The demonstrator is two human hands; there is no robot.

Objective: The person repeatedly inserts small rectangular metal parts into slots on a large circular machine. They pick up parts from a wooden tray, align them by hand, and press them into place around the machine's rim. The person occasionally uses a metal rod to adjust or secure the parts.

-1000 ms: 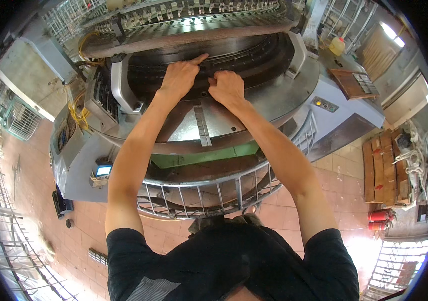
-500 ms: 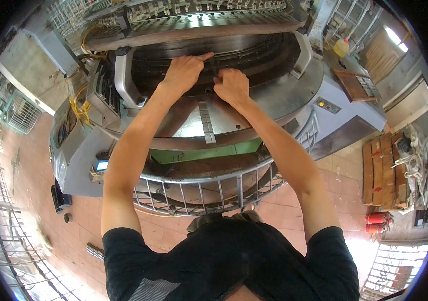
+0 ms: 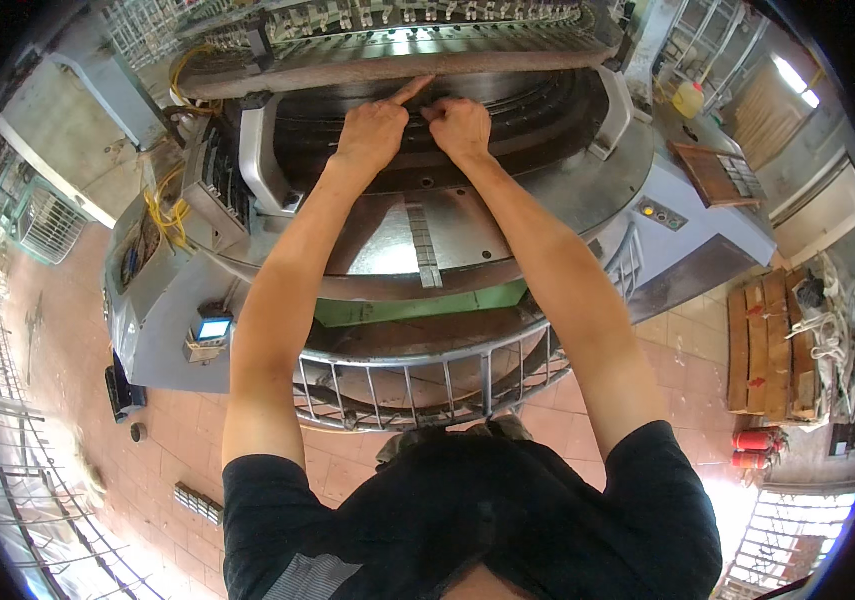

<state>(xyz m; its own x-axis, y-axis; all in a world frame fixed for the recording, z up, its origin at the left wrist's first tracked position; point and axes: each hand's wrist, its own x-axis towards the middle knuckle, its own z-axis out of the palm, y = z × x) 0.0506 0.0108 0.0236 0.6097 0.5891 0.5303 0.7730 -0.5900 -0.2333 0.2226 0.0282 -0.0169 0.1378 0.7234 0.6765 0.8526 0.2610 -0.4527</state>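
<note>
Both my arms reach over a large round knitting machine (image 3: 547, 180) with a dark curved hollow under its upper ring. My left hand (image 3: 372, 132) is inside that hollow, its index finger stretched toward the underside of the ring (image 3: 507, 64); nothing shows in it. Close beside it on the right, my right hand (image 3: 461, 128) is curled, thumb and fingertips together at the dark inner wall. Whatever it may pinch is hidden. Below the hands, a segmented metal strip (image 3: 424, 245) lies on the shiny round plate (image 3: 377, 240).
Two grey posts, left (image 3: 259, 150) and right (image 3: 615, 112), flank the hollow. A curved metal railing (image 3: 447, 385) stands between me and the machine. Yellow cables (image 3: 162, 205) and a small lit screen (image 3: 212, 329) are at left; a wooden crate (image 3: 762, 345) and red cylinders (image 3: 755, 450) at right.
Both hands have moved farther in, toward the upper ring. My left index finger now points up to the ring's underside, and my right hand stays curled.
</note>
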